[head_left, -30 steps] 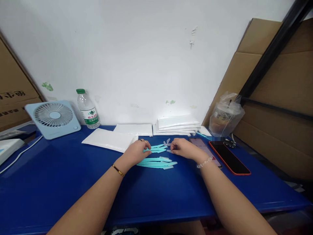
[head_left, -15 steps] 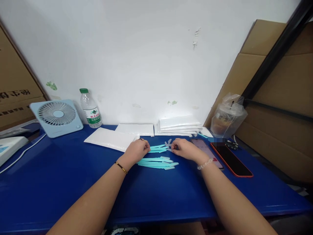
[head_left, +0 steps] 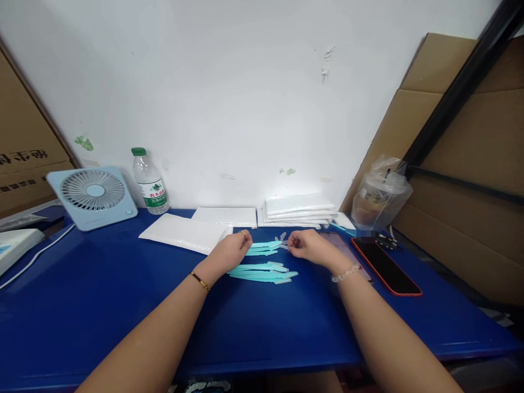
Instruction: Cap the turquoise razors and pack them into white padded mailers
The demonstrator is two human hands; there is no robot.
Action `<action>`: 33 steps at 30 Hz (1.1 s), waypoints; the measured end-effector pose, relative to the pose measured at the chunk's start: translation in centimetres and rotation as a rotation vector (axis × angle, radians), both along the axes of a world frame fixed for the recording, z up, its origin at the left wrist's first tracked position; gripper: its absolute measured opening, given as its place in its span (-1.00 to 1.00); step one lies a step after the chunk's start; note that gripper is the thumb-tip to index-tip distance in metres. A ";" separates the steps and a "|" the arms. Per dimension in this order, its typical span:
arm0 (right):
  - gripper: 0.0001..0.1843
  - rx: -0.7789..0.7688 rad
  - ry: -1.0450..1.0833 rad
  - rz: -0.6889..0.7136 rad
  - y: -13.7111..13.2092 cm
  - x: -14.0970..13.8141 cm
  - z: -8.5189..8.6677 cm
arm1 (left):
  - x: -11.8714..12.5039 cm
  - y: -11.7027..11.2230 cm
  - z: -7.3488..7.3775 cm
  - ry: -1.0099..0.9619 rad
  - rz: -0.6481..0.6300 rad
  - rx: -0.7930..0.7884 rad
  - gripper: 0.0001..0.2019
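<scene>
Several slim teal razors with pale caps [head_left: 262,271] lie in a row on the blue table [head_left: 102,295]. A second small group of teal razors [head_left: 264,248] lies just behind them, between my hands. My left hand [head_left: 231,251] has its fingers curled and pinches the left end of that group. My right hand [head_left: 307,246] is closed in a pinch at the group's right end, on a small clear cap [head_left: 283,240]. A gold bangle sits on my left wrist and a bead bracelet on my right.
White padded mailers [head_left: 184,232] lie behind my left hand, and a stack of them [head_left: 298,208] rests against the wall. A fan [head_left: 92,195] and water bottle [head_left: 149,183] stand back left. Two phones [head_left: 385,265] and a bagged drink [head_left: 380,194] are at the right, beside cardboard.
Both hands have lifted slightly and drawn a little closer over the rear razors. The row of razors in front has not moved.
</scene>
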State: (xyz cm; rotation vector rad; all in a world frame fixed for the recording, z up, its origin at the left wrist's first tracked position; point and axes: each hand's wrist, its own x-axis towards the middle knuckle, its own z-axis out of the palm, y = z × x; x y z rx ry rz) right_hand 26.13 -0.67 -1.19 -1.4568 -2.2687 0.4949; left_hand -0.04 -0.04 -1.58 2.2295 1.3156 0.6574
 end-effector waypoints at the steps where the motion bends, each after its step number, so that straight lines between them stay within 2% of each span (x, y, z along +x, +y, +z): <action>1: -0.88 -0.008 0.020 0.004 0.0 0.0 0.1 | 0.0 0.0 0.0 -0.005 0.007 -0.004 -0.79; 8: -0.78 -0.076 0.210 0.028 -0.1 -0.3 0.7 | 0.0 0.1 0.0 -0.008 0.005 0.008 -0.80; 16: -0.74 -0.099 0.317 0.030 0.1 -0.2 0.8 | -0.2 0.2 0.3 -0.053 0.006 0.003 -0.78; 20: -0.73 -0.162 0.364 0.064 -0.1 -0.7 1.0 | 0.0 0.2 0.1 -0.088 -0.007 -0.039 -0.77; 24: -0.72 -0.247 0.376 0.104 -0.4 -1.2 0.9 | 0.3 -0.1 -0.1 -0.107 -0.063 -0.118 -0.79; 27: -0.74 -0.305 0.293 0.152 -0.2 -0.8 0.6 | 0.5 -0.2 -0.2 -0.045 -0.088 -0.155 -0.79; 29: -0.78 -0.218 0.196 0.115 0.2 -0.4 0.2 | 0.4 -0.1 -0.3 0.039 -0.079 -0.092 -0.80; 33: -0.82 0.098 0.015 -0.009 1.1 0.5 -0.8 | 0.1 0.4 -0.6 0.208 -0.038 0.108 -0.84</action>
